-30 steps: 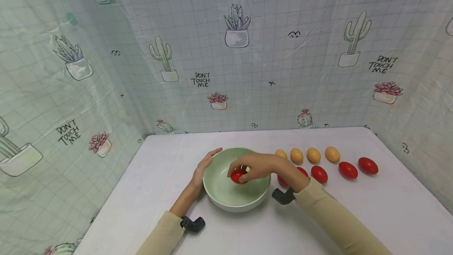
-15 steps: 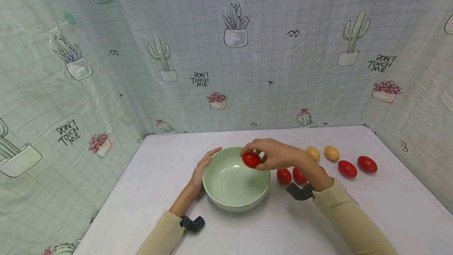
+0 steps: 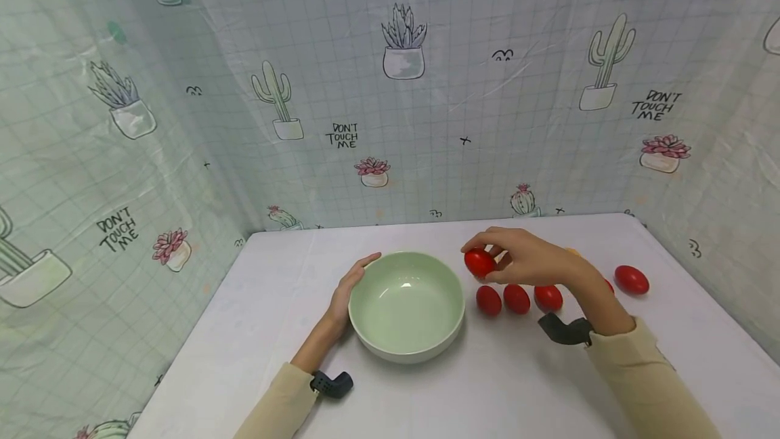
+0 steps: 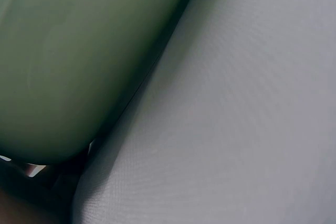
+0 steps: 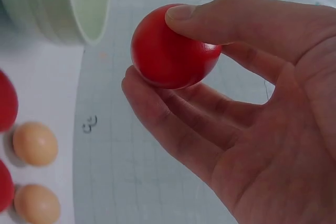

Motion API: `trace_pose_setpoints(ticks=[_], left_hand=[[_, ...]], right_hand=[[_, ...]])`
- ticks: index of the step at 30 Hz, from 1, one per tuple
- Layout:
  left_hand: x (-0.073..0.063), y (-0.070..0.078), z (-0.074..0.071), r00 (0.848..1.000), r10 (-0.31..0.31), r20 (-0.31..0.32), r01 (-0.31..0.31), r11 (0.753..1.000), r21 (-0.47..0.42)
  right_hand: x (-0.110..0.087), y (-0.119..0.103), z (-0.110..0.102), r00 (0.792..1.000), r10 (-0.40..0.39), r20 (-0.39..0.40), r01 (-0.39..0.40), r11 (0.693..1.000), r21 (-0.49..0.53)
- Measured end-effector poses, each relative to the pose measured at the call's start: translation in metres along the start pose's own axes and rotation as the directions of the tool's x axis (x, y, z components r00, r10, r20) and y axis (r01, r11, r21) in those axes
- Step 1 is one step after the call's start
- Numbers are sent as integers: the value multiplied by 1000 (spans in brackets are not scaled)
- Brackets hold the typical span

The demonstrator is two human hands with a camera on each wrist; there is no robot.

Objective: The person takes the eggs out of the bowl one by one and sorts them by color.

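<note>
In the head view my right hand (image 3: 530,257) pinches a red egg (image 3: 479,263) between thumb and fingertips, above the table and to the right of the bowl. The right wrist view has the thumb on top of this egg (image 5: 170,53) and the fingers beneath. My left hand (image 3: 346,293) lies along the left outer side of a light green bowl (image 3: 405,356), its fingers fairly straight against the wall. Nothing lies in the bowl. In the left wrist view the bowl's wall (image 4: 79,56) fills the upper left, and little of the hand shows.
Beside the bowl, red eggs (image 3: 516,299) stand in a row, with another red egg (image 3: 632,280) farther right. Light brown eggs (image 5: 35,144) show in the right wrist view; the right hand mostly hides them in the head view. A patterned curtain (image 3: 426,120) surrounds the white table (image 3: 292,269).
My right hand has lifted the red egg out of the bowl and carried it right, past the rim. The left hand has stayed at the bowl's side.
</note>
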State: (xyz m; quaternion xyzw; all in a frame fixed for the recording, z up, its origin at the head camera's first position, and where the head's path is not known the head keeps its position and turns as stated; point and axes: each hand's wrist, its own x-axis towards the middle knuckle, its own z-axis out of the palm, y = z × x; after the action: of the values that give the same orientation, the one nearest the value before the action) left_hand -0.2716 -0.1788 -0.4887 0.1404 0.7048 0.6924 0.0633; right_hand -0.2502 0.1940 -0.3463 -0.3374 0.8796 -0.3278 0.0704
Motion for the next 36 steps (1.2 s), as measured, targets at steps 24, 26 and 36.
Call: trace_pose_setpoints(ticks=[24, 26, 36], left_hand=[[-1, 0, 3, 999, -33, -6, 33, 999, -2], [-1, 1, 3, 999, -32, -5, 32, 999, -9], [-2, 1, 1, 999, -33, -5, 33, 999, -25]], right_hand=[[-108, 77, -57, 930, 278, -239, -292, 956, -22], [-117, 86, -63, 921, 299, -250, -313, 950, -16], [-153, 137, -81, 830, 480, -285, -493, 869, 29]])
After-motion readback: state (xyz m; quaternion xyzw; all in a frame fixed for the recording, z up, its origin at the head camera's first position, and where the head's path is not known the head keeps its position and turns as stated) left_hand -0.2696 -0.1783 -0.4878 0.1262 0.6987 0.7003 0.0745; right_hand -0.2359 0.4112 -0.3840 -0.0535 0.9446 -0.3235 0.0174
